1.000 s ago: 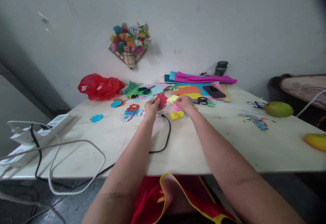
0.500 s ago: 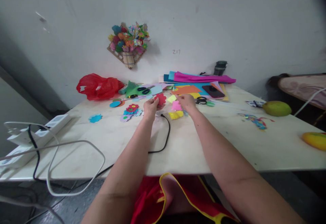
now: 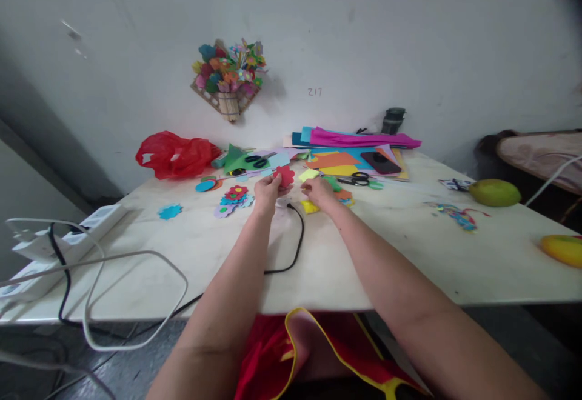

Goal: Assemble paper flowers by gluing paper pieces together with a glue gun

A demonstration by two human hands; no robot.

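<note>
I can see a few flower shapes point(image 3: 236, 193) lying together in a pile, and some have round middles on, so I think those are done. One blue flower point(image 3: 170, 211) sits by itself and looks plain. The red flower point(image 3: 285, 176) looks plain too, so I guess its middle is left to do. It is up over the desk point(image 3: 204, 236), pinched in my left hand point(image 3: 268, 193). My right hand point(image 3: 319, 193) has curled fingers near the pale yellow paper point(image 3: 309, 175); I can't tell if they hold anything.
</note>
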